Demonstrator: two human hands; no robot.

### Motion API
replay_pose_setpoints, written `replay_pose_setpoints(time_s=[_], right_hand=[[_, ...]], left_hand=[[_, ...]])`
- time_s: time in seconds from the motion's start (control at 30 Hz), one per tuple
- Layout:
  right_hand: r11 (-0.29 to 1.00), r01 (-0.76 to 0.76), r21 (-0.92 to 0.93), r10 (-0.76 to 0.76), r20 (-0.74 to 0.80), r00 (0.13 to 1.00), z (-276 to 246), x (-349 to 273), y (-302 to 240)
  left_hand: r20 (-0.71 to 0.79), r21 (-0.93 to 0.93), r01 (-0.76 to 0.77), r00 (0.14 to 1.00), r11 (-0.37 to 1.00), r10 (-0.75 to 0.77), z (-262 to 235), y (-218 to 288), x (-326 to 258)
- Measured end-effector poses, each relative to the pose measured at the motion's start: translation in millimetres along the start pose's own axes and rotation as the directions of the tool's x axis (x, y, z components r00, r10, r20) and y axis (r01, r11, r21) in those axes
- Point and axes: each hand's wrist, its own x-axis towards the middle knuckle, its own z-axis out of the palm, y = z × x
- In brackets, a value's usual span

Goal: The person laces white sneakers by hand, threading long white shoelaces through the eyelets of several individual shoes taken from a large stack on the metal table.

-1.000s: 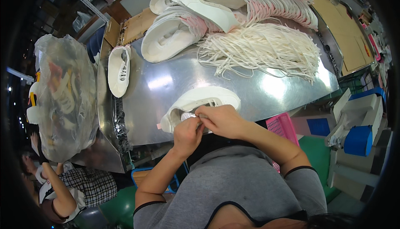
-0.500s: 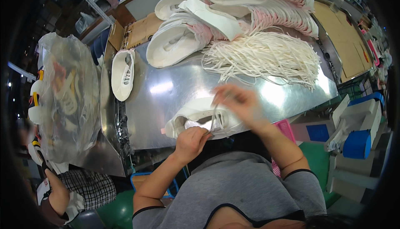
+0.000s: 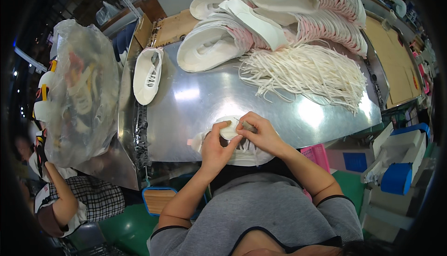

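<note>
A white shoe upper (image 3: pixel 254 159) lies on the metal table's near edge, right in front of me. My left hand (image 3: pixel 217 148) grips its far side, with thumb and forefinger curled around the white material. Pinched in my right hand (image 3: pixel 261 136) is a small tool (image 3: pixel 249 127) with a short greyish handle and what looks like a thin metal tip. That tip is close to the left fingertips, over the upper's opening. Lace rows show on the upper below my right hand. Part of the upper is hidden under both hands.
Stacked white-and-pink shoe uppers (image 3: pixel 205 51) cover the table's far side. In front of them lies a heap of white laces (image 3: pixel 307 72). One laced upper (image 3: pixel 148 76) sits at the left edge, beside a clear plastic bag (image 3: pixel 84 97). Another person's arm (image 3: pixel 64 195) is at far left.
My right hand has come down from above the upper to meet my left hand. The left hand has shifted from the lace at the near edge to the far side.
</note>
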Motion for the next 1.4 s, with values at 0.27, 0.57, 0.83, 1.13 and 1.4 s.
replay_pose_setpoints(time_s=[0.27,0.57,0.83,1.13,1.4], right_hand=[[0.995,0.081,-0.063,-0.078,0.053,0.996,-6.5,-4.3,11.4],[0.953,-0.056,-0.298,0.043,-0.049,0.998,-12.9,-42.5,-18.7],[0.853,0.044,-0.521,-0.033,0.03,0.999,-9.4,-37.2,-14.3],[0.709,0.135,-0.692,-0.181,0.006,0.983,25.9,-8.7,-0.9],[0.829,-0.144,-0.541,0.067,-0.158,0.985,-26.7,-40.4,-17.2]], left_hand=[[0.037,-0.174,0.083,0.996,0.981,-0.078,2.2,-0.8,-0.1],[-0.01,-0.112,0.019,1.0,0.994,-0.02,6.7,-3.2,-1.0],[-0.046,-0.136,0.011,0.999,0.991,-0.018,9.5,6.5,-0.8],[0.094,-0.188,0.112,0.991,0.976,-0.096,0.1,4.3,1.4],[0.065,-0.44,0.247,0.968,0.863,-0.244,3.3,4.1,21.2]])
